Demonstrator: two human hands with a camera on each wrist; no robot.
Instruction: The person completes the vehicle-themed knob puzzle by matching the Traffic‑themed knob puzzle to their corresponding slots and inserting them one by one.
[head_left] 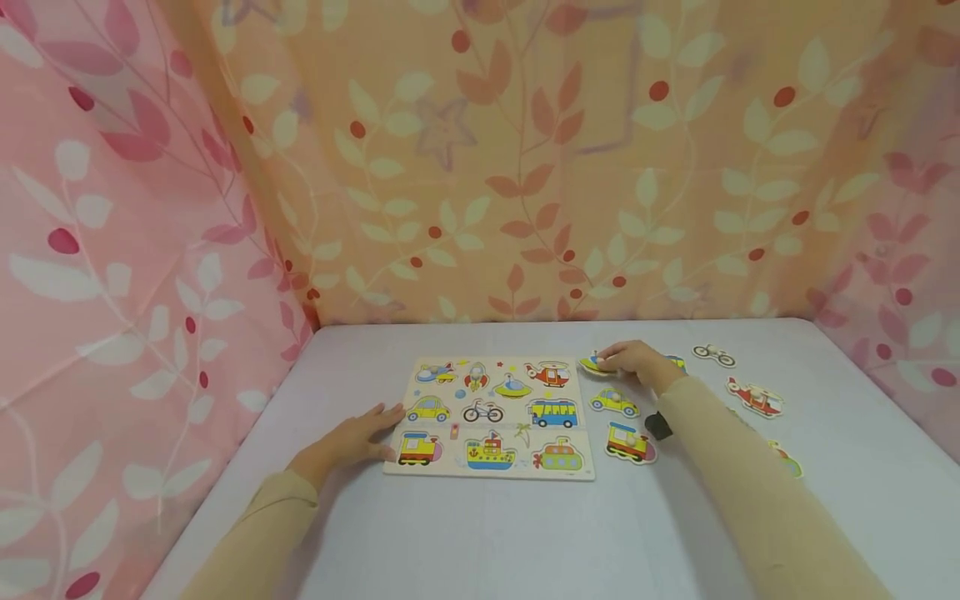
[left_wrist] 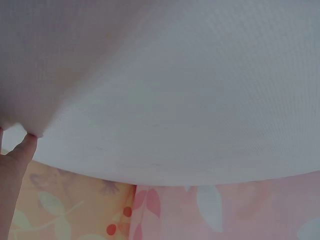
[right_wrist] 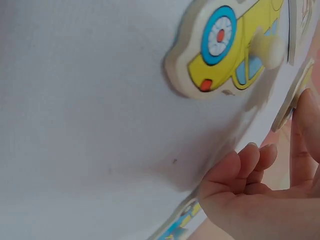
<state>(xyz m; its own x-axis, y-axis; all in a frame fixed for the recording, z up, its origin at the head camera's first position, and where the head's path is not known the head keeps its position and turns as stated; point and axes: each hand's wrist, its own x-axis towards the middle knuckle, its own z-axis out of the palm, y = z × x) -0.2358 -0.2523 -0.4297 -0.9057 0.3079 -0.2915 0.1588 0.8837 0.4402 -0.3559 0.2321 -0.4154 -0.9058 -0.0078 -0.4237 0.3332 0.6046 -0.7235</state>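
A wooden puzzle board (head_left: 465, 428) with vehicle pictures lies flat on the table. My left hand (head_left: 352, 437) rests at its left edge, fingers extended; in the left wrist view only part of that hand (left_wrist: 15, 170) shows. Near the board's upper right corner, my right hand (head_left: 637, 364) pinches a yellow-green flying saucer piece (head_left: 592, 364). In the right wrist view the saucer piece (right_wrist: 290, 102) is tilted and seen edge-on, held between thumb and finger. Just below that hand lies a yellow car piece (head_left: 615, 402) with a round knob.
A train piece (head_left: 628, 443) lies right of the board. Farther right are a bicycle piece (head_left: 714, 357) and a helicopter piece (head_left: 753, 397). A blue-yellow piece (head_left: 677, 362), a dark object (head_left: 657, 426) and a green piece (head_left: 786, 462) are partly hidden by the right arm.
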